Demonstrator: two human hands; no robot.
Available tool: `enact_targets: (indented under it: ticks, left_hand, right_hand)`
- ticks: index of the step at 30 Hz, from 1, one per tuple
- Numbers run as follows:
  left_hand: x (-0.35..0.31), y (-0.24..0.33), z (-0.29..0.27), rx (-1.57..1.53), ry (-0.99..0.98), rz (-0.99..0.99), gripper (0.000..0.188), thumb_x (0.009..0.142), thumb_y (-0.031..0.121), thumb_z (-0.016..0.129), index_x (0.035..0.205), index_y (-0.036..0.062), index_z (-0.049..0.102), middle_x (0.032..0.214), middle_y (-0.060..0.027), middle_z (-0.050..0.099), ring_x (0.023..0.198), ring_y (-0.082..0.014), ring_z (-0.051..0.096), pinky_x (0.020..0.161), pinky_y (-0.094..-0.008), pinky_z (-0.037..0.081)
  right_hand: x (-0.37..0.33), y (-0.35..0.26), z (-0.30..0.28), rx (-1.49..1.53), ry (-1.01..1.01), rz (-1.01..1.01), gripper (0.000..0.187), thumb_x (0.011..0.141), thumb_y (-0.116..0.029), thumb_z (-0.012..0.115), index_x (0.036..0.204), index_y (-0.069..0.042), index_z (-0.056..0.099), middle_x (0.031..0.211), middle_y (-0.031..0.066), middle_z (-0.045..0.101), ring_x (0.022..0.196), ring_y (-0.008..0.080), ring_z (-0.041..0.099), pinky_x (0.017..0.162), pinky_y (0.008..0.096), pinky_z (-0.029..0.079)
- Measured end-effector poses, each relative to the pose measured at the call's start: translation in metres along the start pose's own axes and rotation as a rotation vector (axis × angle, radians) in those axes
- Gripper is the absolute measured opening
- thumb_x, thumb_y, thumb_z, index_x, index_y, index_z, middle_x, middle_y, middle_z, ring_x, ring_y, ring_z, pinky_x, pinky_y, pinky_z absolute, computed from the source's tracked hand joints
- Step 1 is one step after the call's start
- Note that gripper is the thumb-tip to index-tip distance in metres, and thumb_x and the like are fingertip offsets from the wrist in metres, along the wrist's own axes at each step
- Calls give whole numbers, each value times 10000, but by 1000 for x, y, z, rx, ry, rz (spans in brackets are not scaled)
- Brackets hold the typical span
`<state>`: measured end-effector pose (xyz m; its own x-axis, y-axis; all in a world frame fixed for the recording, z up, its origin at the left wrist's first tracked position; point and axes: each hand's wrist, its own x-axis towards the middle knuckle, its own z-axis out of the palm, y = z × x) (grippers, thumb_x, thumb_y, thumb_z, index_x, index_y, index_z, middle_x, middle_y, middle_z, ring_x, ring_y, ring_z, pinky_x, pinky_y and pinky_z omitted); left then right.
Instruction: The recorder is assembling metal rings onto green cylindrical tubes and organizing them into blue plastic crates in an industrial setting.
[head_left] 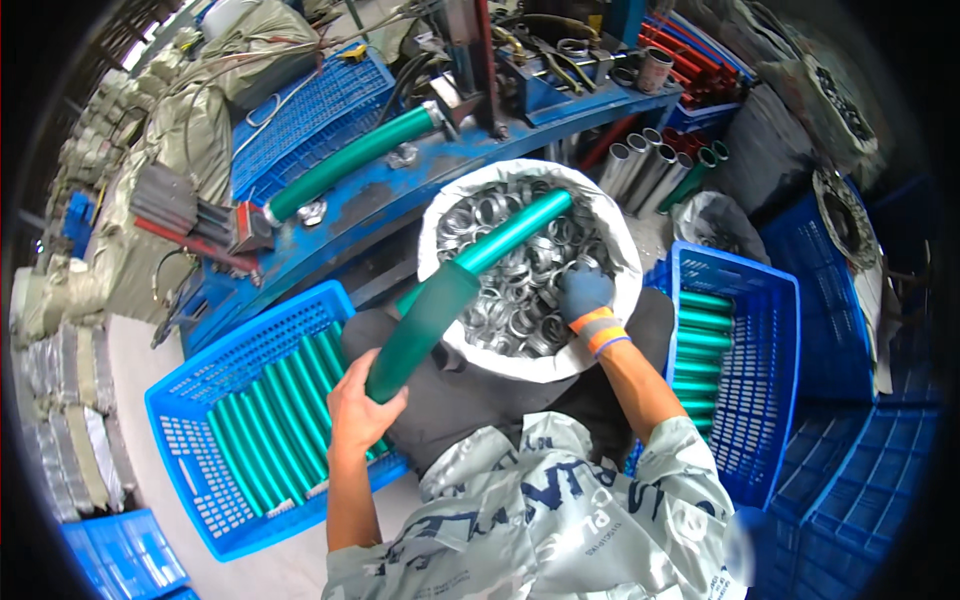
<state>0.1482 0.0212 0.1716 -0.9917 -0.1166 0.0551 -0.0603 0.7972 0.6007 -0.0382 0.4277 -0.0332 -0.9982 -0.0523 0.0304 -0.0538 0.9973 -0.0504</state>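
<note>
My left hand [362,408], bare, is wrapped round the lower end of a green metal tube [420,325], blurred and tilted up to the right. A brighter green tube length [515,232] extends beyond it over a white sack [430,235]; whether it is the same piece I cannot tell. The sack stands before me, filled with loose silver metal rings [515,300]. In a blue-grey glove with an orange cuff, my right hand [587,294] reaches down among the rings at the sack's right side. Its fingertips are hidden.
Blue crates with green tubes stand left [180,400] and right [780,330]. Across the far side runs a blue metal bench [370,190] with another green tube [355,160] between its fixtures. Silver tubes [645,170] stand upright beyond the sack.
</note>
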Motion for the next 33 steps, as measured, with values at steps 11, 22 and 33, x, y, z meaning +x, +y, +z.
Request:
enact_targets:
  ticks: [11, 22, 33]
  left_hand:
    - [4, -4, -7, 0, -29, -2, 741, 777, 228, 971, 1457, 94, 710, 1301, -174, 814, 1192, -358, 809, 1035, -450, 632]
    - [4, -12, 6, 27, -34, 3, 755, 773, 250, 976, 1454, 74, 703, 1267, -184, 822, 1184, -377, 807, 1017, -456, 633]
    - [14, -10, 25, -14, -10, -19, 692, 765, 202, 964, 1398, 67, 723, 1213, -208, 818, 1120, -419, 807, 981, -491, 636]
  right_hand:
    - [9, 6, 6, 85, -93, -105, 147, 890, -229, 759, 979, -150, 844, 942, 179, 832, 913, 390, 824, 830, 535, 643]
    - [-2, 12, -29, -103, -248, -192, 254, 872, -337, 859, 1027, -138, 893, 1306, 153, 783, 1117, 345, 783, 913, 504, 639]
    - [-86, -43, -131, 2699, -463, 166, 496, 1113, -495, 748, 1431, -114, 731, 1514, 91, 705, 1407, 308, 690, 1071, 494, 677]
